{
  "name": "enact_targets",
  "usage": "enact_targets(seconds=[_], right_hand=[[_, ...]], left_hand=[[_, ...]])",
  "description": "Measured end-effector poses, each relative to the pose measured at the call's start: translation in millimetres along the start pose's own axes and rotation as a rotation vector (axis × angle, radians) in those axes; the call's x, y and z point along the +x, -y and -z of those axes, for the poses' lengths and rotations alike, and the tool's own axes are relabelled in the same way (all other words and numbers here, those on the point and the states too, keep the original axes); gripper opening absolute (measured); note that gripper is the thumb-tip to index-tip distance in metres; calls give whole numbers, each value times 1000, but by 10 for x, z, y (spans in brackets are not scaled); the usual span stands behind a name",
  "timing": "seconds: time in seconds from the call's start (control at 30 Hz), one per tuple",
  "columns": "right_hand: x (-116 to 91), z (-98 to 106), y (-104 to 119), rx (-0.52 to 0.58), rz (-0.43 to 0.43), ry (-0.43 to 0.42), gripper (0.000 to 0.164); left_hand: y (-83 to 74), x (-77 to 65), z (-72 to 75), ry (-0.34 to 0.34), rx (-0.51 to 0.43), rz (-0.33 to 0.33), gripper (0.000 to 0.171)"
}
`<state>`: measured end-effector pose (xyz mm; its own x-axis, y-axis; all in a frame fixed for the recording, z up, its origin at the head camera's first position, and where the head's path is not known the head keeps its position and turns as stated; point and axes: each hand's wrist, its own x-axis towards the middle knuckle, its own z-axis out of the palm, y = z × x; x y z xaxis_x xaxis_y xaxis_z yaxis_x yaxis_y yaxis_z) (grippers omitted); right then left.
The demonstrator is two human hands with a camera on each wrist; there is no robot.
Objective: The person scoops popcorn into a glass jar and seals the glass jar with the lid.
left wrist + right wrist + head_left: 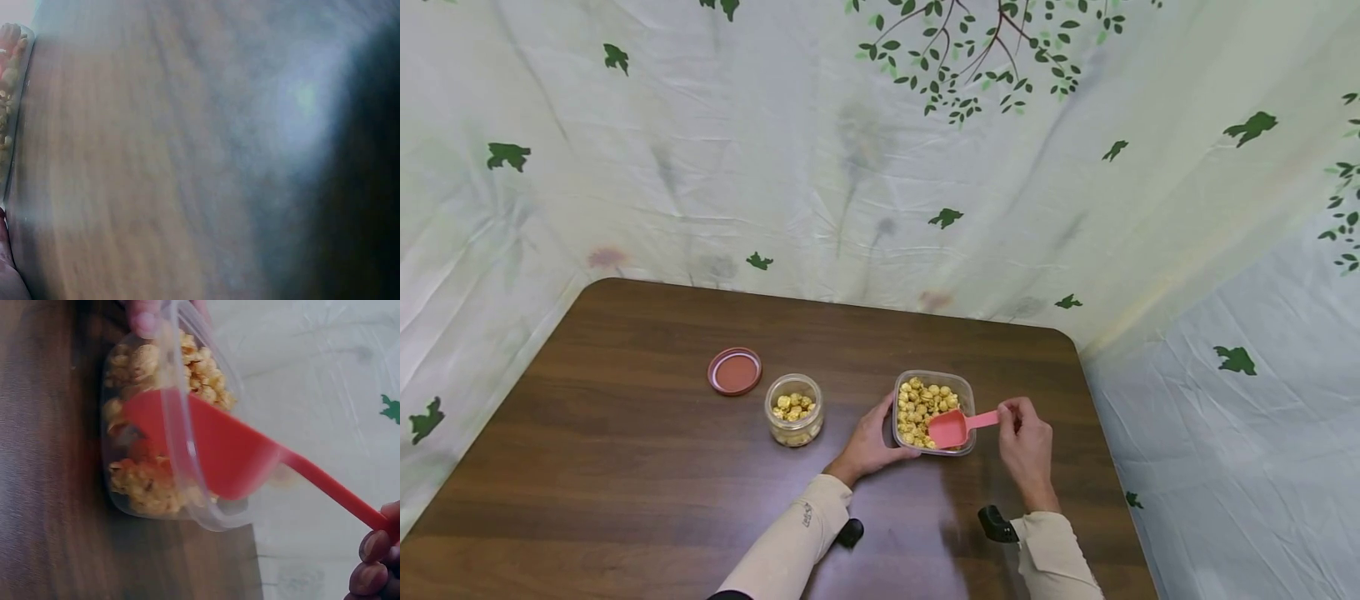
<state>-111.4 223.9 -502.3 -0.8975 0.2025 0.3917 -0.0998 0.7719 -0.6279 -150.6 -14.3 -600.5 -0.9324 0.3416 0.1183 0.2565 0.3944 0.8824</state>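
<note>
A clear plastic container (964, 385) holds golden popcorn balls (913, 408). My left hand (871, 440) grips its left side, thumb along the near edge. With my right hand (1026, 442) I pinch the handle end of a red-pink scoop (949, 429). The scoop's bowl dips into the container, among the popcorn; in the right wrist view the scoop (225, 450) reaches in past the rim (219, 522). What lies inside its bowl is hard to tell. Only a sliver of the container (24, 94) and part of the left hand (9, 275) show in the left wrist view.
An uncovered clear jar (796, 433), partly filled with popcorn, stands left of the container. A red lid (735, 372) lies farther left. Everything rests on a dark wooden table (647, 467); a leaf-patterned white curtain (820, 167) hangs along its back and sides.
</note>
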Motion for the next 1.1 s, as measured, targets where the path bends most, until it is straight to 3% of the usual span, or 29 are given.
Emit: enact_targets(seconds=[0.57,1.1], right_hand=[[60,36,70,-47,40,48,5],[-13,-90,42,17,-54,73,7]], left_hand=[[7,2,4,1,-13,1,105],[-6,-3,14,17,2,23,106]])
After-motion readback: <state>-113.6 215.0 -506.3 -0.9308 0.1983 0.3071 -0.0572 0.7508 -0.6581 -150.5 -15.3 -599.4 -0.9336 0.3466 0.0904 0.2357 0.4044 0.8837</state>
